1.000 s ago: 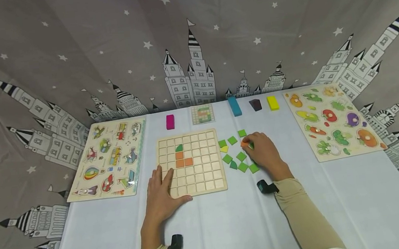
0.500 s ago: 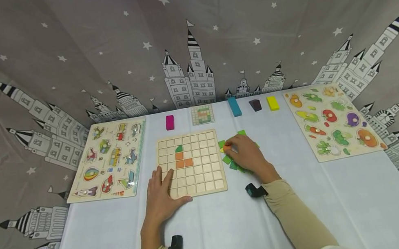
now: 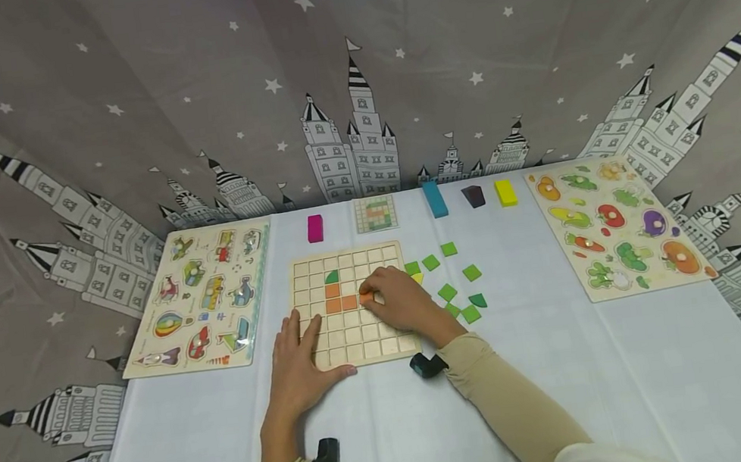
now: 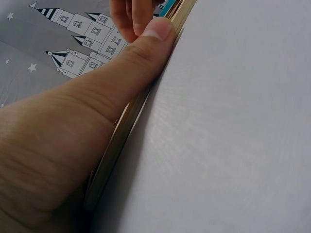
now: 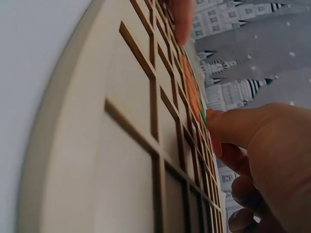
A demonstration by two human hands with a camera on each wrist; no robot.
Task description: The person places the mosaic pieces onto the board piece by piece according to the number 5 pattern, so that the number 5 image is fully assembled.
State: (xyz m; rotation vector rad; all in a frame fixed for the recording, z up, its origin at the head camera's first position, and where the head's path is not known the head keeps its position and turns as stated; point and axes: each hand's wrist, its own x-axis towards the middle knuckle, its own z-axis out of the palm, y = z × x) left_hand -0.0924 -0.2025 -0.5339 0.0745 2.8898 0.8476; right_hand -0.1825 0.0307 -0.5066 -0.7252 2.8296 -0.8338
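Note:
A square wooden grid board lies in the middle of the table. My left hand rests on its near left corner, fingers spread over the squares. In the left wrist view, that thumb lies along the board's edge. Between thumb and fingers my right hand pinches an orange tile over the board, just right of a row of orange tiles. A green quarter-round tile sits above them. The right wrist view shows the right thumb close to the grid surface.
Several green tiles and a partly covered yellow piece lie right of the board. Behind stand a pattern card and pink, blue, dark and yellow blocks. Picture puzzles flank them: vehicles, vegetables.
My right hand has moved left from the loose tiles to over the board, carrying the orange tile. The left hand stays in place on the board's corner.

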